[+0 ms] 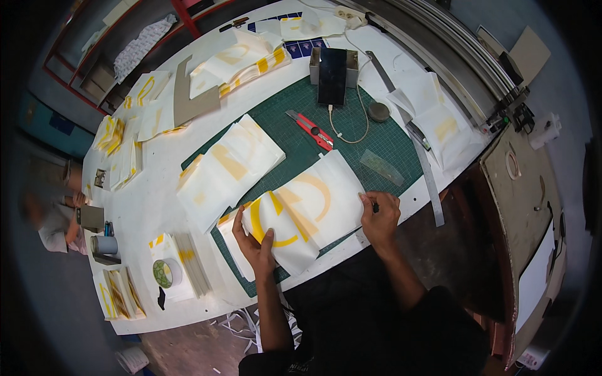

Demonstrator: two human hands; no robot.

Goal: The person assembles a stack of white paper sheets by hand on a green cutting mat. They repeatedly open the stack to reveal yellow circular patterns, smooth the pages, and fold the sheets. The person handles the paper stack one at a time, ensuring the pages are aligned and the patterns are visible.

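A white paper sheet (342, 185) with yellow print lies across the near edge of a green cutting mat (288, 144). Its left part is folded over, showing a bright yellow curve. My left hand (256, 249) grips that folded part, thumb on top and fingers at its left edge. At the sheet's right corner, my right hand (380, 216) is closed in a pinch on the edge. Beyond the sheet lie a red utility knife (313, 130) and a clear plastic strip (382, 167). A stack of similar printed sheets (235, 156) rests to the left on the mat.
A phone (332, 76) with a cable leans on a grey box. A steel ruler (429, 182) crosses the mat's right side. More paper stacks (194, 266), a tape roll (166, 273) and a grey cardboard piece (194, 109) lie leftward. Another person (59, 219) is at far left.
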